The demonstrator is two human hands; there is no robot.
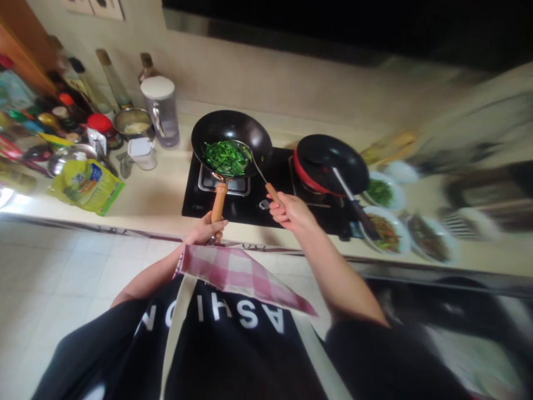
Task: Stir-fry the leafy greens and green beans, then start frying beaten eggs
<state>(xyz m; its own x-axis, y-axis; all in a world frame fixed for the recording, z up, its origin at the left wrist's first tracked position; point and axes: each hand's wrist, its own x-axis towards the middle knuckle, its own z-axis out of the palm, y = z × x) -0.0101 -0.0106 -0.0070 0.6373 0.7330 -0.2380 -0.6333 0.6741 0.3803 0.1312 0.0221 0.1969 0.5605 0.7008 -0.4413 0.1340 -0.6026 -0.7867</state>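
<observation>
My left hand (206,228) is wrapped round the wooden handle of a dark wok (233,123), which sits over the left burner of a black gas stove (194,194). Chopped leafy greens (225,158) lie in the bottom of the wok. In my right hand (291,211) is the wooden handle of a cooking ladle (261,173). Its metal head reaches into the wok at the right side of the greens, partly hidden among them.
On the right burner stands a red pan (328,155) with a utensil (347,186) resting across its rim. Plates of food (385,230) line the counter farther right. Leftward are a water pitcher (162,111), a yellow bag (87,183), a metal bowl (134,123) and several bottles.
</observation>
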